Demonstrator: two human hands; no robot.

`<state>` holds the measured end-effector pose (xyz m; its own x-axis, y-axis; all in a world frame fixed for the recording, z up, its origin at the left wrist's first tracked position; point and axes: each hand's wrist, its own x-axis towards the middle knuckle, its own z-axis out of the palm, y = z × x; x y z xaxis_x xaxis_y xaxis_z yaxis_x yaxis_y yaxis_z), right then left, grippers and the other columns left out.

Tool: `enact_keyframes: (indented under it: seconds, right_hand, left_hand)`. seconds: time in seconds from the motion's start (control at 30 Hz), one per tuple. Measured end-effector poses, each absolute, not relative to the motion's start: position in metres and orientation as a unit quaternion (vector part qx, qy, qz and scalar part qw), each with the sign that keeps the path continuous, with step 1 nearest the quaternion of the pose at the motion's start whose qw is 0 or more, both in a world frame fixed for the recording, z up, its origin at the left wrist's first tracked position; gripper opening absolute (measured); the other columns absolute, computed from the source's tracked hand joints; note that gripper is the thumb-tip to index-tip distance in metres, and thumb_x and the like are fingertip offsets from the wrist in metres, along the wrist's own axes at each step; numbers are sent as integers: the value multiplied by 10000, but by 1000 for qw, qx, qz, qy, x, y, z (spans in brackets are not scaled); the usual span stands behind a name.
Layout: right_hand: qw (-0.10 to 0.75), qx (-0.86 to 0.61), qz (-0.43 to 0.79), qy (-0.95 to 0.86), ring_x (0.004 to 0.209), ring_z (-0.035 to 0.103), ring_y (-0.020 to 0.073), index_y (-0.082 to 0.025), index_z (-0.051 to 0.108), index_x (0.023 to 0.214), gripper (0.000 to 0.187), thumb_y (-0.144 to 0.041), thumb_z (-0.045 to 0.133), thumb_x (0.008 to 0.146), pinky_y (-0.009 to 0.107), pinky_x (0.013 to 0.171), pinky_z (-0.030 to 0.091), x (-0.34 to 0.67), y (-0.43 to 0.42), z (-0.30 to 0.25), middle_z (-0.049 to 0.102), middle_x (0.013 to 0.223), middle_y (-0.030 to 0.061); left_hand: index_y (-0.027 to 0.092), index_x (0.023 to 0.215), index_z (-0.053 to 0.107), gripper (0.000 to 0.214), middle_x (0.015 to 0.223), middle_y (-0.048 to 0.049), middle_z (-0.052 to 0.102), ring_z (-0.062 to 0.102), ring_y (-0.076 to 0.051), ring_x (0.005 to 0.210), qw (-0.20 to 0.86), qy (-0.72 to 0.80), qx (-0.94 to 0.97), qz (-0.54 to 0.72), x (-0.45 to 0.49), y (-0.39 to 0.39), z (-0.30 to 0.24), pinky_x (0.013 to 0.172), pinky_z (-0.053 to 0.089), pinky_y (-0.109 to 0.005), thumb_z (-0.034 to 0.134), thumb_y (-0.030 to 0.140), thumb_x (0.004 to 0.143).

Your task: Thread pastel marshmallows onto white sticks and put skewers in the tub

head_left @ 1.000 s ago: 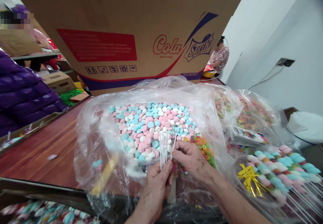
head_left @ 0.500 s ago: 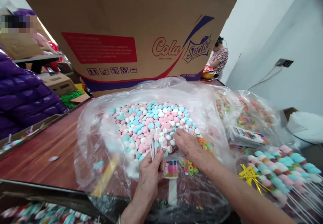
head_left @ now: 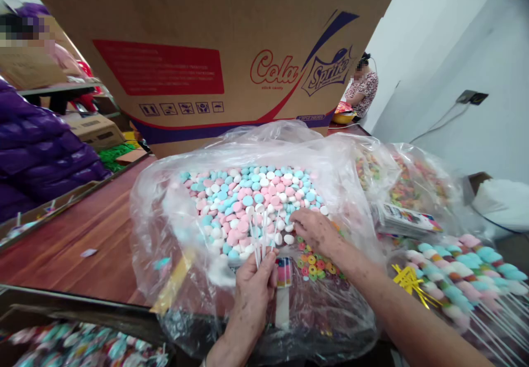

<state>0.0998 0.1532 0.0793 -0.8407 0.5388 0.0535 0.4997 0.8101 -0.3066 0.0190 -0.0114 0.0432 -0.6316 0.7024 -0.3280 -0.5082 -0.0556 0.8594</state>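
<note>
My left hand [head_left: 254, 290] is closed around several thin white sticks [head_left: 257, 248], fanned out and pointing away from me. Their upper ends overlap the marshmallows behind, so I cannot tell what is on the tips. Pink, blue and white marshmallows [head_left: 225, 196] lie heaped in an open clear plastic bag [head_left: 146, 235]. At the heap's right edge is my right hand [head_left: 316, 232], its fingers curled together; what they pinch, if anything, is hidden. Colourful gummy rings [head_left: 312, 265] lie below that hand. Beside my left fingers is a small printed card [head_left: 284, 272].
A large carton [head_left: 177, 20] stands behind the bag. On the right are finished marshmallow skewers [head_left: 467, 273], yellow twist ties [head_left: 409, 284], a stack of printed cards [head_left: 407, 218] and bagged gummy rings [head_left: 403, 185]. A box of wrapped sweets [head_left: 82, 345] sits lower left. A person [head_left: 363, 88] sits beyond.
My right hand has shifted slightly right along the heap's edge, and more gummy rings show beneath it. My left hand, still holding the sticks, appears a little further right. The view has shifted slightly.
</note>
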Motion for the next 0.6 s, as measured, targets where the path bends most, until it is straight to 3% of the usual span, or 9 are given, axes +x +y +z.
enact_keyframes:
  seconds: [0.13, 0.27, 0.43, 0.5, 0.6]
  right_hand:
    - [58, -290, 54, -954, 889, 582, 214, -199, 641, 1043, 249, -94, 464, 903, 279, 727, 413, 90, 150, 73, 638, 1018, 87]
    - [58, -260, 31, -963, 986, 566, 238, -202, 654, 989, 247, -63, 496, 860, 282, 759, 420, 84, 152, 66, 639, 1068, 102]
    - [104, -328, 152, -926, 826, 595, 186, -188, 636, 975, 179, -162, 490, 875, 254, 707, 418, 90, 163, 74, 674, 904, 45]
    - [86, -345, 215, -910, 757, 598, 166, -203, 642, 1019, 218, -193, 481, 872, 238, 662, 407, 91, 165, 77, 679, 848, 15]
    - [18, -315, 209, -926, 810, 611, 181, -210, 687, 968, 226, -180, 500, 845, 245, 683, 399, 87, 164, 76, 694, 872, 29]
  left_hand:
    - [145, 684, 638, 331, 428, 92, 434, 277, -31, 380, 418, 523, 108, 735, 21, -9, 30, 366, 149, -150, 782, 440, 728]
    - [147, 649, 625, 325, 442, 90, 434, 298, -32, 400, 414, 514, 126, 740, 21, -8, 25, 389, 187, -151, 767, 416, 763]
    - [144, 664, 660, 368, 421, 89, 430, 298, -42, 375, 417, 531, 95, 731, 20, -9, 38, 363, 175, -169, 820, 476, 659]
    - [142, 702, 685, 395, 415, 92, 430, 288, -42, 358, 417, 538, 85, 728, 20, -10, 45, 350, 172, -174, 833, 498, 621]
    - [137, 767, 713, 437, 409, 98, 432, 263, -36, 335, 416, 540, 78, 727, 19, -10, 51, 335, 161, -178, 843, 513, 587]
